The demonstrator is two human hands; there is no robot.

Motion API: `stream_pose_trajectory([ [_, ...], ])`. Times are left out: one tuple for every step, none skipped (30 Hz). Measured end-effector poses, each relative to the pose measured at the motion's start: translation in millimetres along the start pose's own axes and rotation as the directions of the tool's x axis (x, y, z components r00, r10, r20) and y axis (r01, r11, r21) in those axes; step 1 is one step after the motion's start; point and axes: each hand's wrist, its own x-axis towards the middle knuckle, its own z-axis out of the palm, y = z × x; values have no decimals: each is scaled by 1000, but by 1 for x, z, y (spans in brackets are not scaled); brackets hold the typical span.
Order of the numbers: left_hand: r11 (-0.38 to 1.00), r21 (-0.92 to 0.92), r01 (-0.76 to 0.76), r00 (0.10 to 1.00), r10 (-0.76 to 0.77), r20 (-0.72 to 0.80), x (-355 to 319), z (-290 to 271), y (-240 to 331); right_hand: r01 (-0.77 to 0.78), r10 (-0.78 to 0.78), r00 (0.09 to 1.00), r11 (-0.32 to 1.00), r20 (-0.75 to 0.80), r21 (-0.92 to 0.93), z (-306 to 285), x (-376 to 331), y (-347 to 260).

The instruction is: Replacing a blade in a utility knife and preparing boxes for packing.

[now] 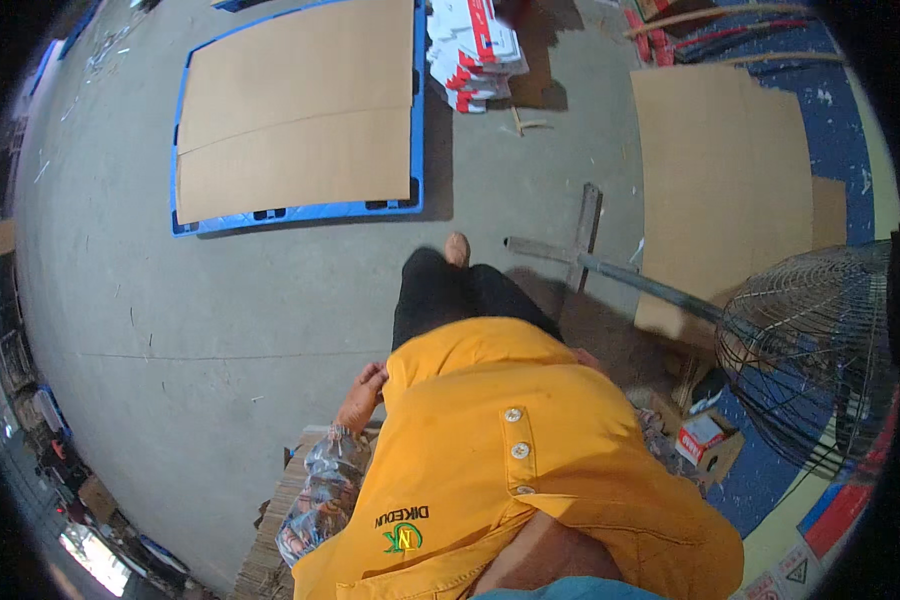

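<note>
My left hand (pixel 362 396) is at the left side of the yellow shirt (pixel 470 400) that I wear. Its fingers are curled together against the shirt's hem and seem to pinch the cloth. On the other side my right hand (pixel 588 360) shows only as a sliver past the hem; the shirt hides its fingers. A patterned sleeve (pixel 332 475) covers my left forearm. Below the hem are my black trousers (pixel 470 295) and one brown shoe (pixel 457 248) on the grey floor.
Ahead lies a blue pallet (pixel 300 213) topped with cardboard sheets (pixel 300 110). White-and-red flattened boxes (pixel 475 60) are stacked beside it. At right stand a wire-caged fan (pixel 815 350) on a cross-shaped base (pixel 580 250), a large cardboard sheet (pixel 725 180) and a small open box (pixel 710 440). Stacked cardboard (pixel 270 530) is at my left.
</note>
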Motion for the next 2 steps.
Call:
stream_pose_trajectory([
  [995,-90,35,998,-30,50,-7,8,23,-32,32,999,999,-7,28,1,-9,0],
  [982,-174,70,994,-53,99,-10,16,46,-57,58,998,997,-15,59,0,-16,-2],
])
